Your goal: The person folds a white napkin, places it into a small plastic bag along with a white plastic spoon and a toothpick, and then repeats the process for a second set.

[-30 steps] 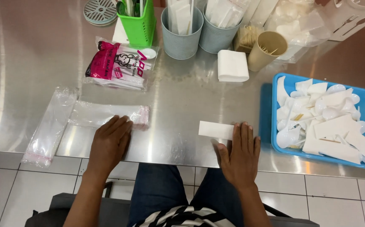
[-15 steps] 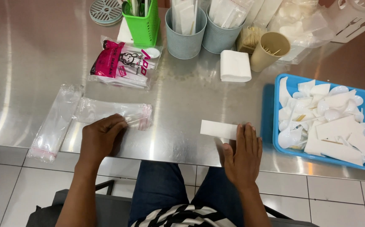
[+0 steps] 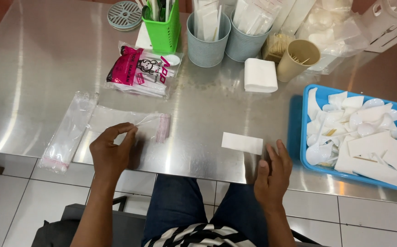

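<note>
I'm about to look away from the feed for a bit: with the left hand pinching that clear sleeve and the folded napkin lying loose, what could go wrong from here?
1. The left hand pinches one clear sleeve off a thin, slippery stack; two may lift together.
2. The folded white napkin lies untouched near the table edge; the right hand beside it could nudge it off.
3. The blue tray of spoons and napkins overhangs that edge slightly; a knock might tip it.
</note>
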